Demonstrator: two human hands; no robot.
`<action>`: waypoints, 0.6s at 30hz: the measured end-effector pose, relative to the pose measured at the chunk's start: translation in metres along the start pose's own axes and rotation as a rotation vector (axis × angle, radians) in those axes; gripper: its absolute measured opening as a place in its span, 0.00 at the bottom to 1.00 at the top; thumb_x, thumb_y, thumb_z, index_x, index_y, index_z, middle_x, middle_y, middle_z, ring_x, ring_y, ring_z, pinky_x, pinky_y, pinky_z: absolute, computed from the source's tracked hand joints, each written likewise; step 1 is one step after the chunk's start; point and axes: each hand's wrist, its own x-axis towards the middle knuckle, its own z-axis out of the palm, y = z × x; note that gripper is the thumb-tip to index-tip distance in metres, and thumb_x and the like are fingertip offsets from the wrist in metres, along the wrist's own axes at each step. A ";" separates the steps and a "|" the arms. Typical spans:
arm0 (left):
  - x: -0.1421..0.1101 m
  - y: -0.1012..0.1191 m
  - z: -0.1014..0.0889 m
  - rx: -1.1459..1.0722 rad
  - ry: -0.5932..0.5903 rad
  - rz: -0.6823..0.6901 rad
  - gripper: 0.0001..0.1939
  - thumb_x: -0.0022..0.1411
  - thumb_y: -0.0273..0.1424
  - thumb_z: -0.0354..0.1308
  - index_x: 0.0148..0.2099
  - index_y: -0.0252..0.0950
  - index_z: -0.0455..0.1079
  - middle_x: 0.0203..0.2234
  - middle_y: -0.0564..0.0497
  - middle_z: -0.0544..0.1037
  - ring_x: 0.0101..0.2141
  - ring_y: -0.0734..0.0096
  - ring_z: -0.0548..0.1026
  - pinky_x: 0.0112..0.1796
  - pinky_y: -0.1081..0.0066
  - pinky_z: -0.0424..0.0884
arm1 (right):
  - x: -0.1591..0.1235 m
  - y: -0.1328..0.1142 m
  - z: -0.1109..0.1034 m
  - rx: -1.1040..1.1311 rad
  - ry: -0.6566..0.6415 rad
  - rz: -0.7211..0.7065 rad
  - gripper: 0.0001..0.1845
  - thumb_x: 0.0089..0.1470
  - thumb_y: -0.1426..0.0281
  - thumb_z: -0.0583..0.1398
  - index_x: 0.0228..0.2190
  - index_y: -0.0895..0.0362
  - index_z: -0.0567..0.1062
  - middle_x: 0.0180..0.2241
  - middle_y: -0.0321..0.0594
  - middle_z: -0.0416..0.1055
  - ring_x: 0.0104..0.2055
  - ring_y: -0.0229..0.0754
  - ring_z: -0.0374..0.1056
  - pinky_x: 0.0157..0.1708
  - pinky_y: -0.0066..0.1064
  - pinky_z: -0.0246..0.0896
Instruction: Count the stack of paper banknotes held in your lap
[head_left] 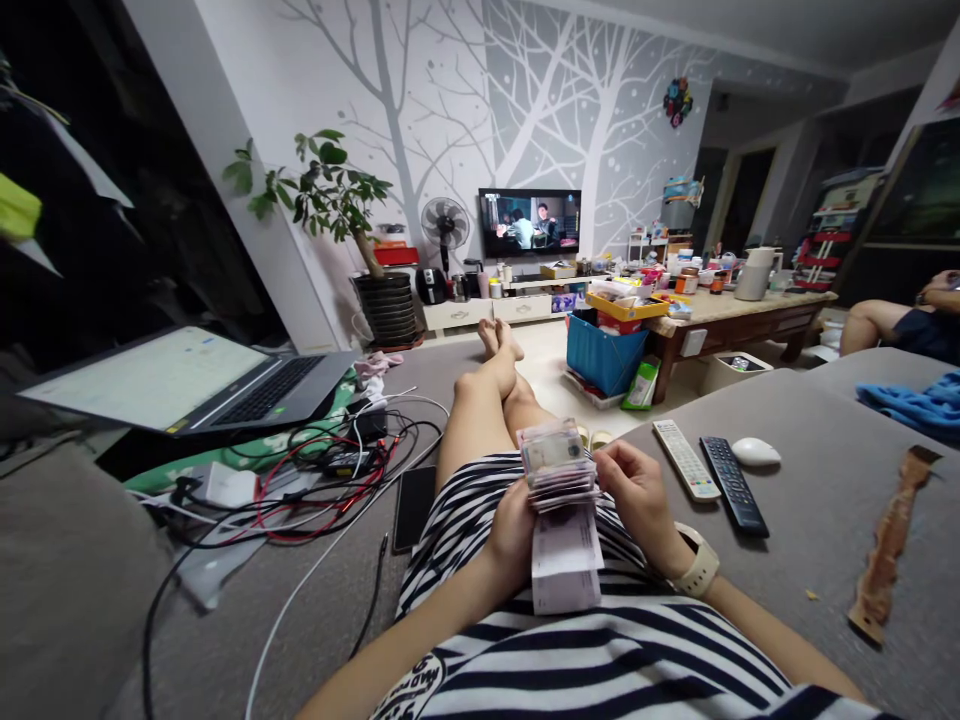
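A thick stack of banknotes (559, 465) is held over my lap, fanned into layers at its far end. My left hand (514, 530) is closed around the stack's left side. At the stack's right edge, my right hand (637, 490) has thumb and fingers pinched together against the banknotes; whether a single note is between them is too small to tell. The notes' near ends hang down over the striped clothing (622, 650). A pale watch (696, 562) is on my right wrist.
Right of me on the sofa lie a white remote (685, 460), a black remote (733, 485), a white mouse (756, 453) and a brown strip (891, 545). A laptop (277, 390), tangled cables (322, 480) and a dark phone (414, 510) are at left. Another person's leg (874, 325) shows far right.
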 end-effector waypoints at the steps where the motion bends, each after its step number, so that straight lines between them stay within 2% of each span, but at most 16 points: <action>1: -0.001 0.001 0.001 0.018 -0.002 -0.003 0.07 0.57 0.28 0.58 0.36 0.36 0.78 0.37 0.50 0.84 0.55 0.50 0.74 0.54 0.55 0.70 | 0.001 0.001 0.000 -0.009 -0.009 0.010 0.23 0.57 0.53 0.61 0.20 0.55 0.67 0.18 0.32 0.61 0.22 0.37 0.57 0.24 0.29 0.52; 4: -0.003 0.001 0.000 0.075 -0.009 -0.025 0.05 0.56 0.30 0.60 0.32 0.35 0.77 0.33 0.47 0.84 0.55 0.45 0.74 0.55 0.52 0.68 | 0.002 0.004 0.000 -0.042 -0.048 0.028 0.23 0.57 0.53 0.61 0.20 0.56 0.67 0.18 0.32 0.61 0.23 0.37 0.55 0.24 0.29 0.51; 9: -0.002 -0.001 -0.002 0.086 -0.013 -0.002 0.03 0.51 0.29 0.64 0.31 0.35 0.76 0.34 0.46 0.84 0.56 0.40 0.72 0.57 0.50 0.65 | 0.001 0.006 0.000 -0.058 -0.047 0.034 0.23 0.55 0.54 0.63 0.19 0.56 0.66 0.19 0.32 0.60 0.23 0.36 0.54 0.24 0.29 0.50; 14: -0.003 -0.001 -0.002 0.089 -0.046 0.003 0.05 0.54 0.32 0.62 0.32 0.36 0.77 0.35 0.46 0.84 0.55 0.46 0.74 0.55 0.52 0.68 | 0.001 0.007 0.000 -0.065 -0.054 0.029 0.21 0.55 0.56 0.64 0.20 0.55 0.66 0.20 0.32 0.59 0.24 0.37 0.53 0.24 0.29 0.50; 18: -0.004 -0.001 0.000 0.087 -0.018 0.016 0.07 0.55 0.32 0.60 0.33 0.34 0.78 0.31 0.46 0.84 0.52 0.48 0.77 0.56 0.53 0.68 | 0.000 0.007 0.000 -0.078 -0.065 0.015 0.21 0.54 0.57 0.65 0.20 0.56 0.66 0.19 0.31 0.59 0.23 0.36 0.53 0.24 0.29 0.50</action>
